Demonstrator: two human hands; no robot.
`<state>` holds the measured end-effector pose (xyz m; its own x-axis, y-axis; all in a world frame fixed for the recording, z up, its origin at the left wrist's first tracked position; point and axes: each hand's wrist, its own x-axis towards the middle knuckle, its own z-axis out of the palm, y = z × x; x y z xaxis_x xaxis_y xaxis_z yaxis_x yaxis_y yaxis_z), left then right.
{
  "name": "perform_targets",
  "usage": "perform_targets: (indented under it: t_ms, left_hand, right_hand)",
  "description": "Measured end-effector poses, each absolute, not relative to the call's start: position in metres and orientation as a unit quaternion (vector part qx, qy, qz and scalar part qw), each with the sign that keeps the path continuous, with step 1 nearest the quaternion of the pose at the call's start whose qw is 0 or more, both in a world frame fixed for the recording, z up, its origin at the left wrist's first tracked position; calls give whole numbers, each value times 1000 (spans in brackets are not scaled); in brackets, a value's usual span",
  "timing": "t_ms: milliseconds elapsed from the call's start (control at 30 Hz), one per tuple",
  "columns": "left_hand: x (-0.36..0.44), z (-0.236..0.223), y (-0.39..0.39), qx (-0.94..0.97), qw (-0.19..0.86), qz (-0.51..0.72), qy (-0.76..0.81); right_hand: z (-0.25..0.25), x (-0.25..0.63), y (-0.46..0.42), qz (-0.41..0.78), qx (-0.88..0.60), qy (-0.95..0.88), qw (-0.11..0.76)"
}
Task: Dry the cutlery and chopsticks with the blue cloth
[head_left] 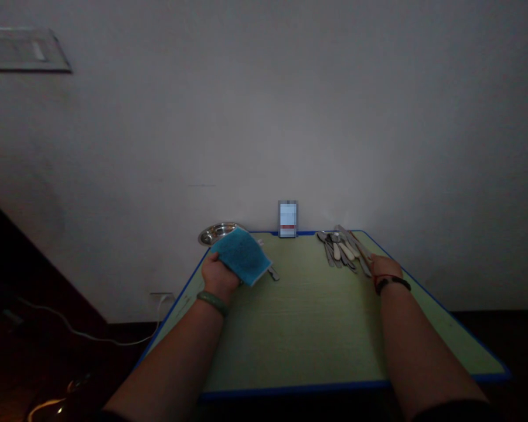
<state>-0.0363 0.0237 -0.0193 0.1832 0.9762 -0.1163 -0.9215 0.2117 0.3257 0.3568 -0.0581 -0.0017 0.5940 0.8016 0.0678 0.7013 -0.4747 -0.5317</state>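
A blue cloth with a pale edge is in my left hand, whose thumb presses on its near side. Beyond the cloth, on the table's far left corner, sits a shiny round steel dish, partly covered by the cloth in this view. A metal piece of cutlery shows past the cloth's right edge; the rest of it is hidden. At the far right lies a pile of cutlery, spoons and pale-handled pieces among it. My right hand is closed at its right side on a long thin piece of cutlery, its kind unclear.
The green tabletop has a blue border and stands against a grey wall. A phone leans upright at its far edge. At the left, a white cable runs from a wall socket, and a switch plate is higher up.
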Motion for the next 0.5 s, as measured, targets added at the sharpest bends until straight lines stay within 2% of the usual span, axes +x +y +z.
perform_targets:
  t_ms: [233,500]
  left_hand:
    - [-33,-14,19,106,746,634,175]
    - [-29,-7,15,114,727,645,209]
  right_hand:
    - [-8,360,-59,41,-870,-459,177]
    - [-14,361,-55,35,-867,-462,184]
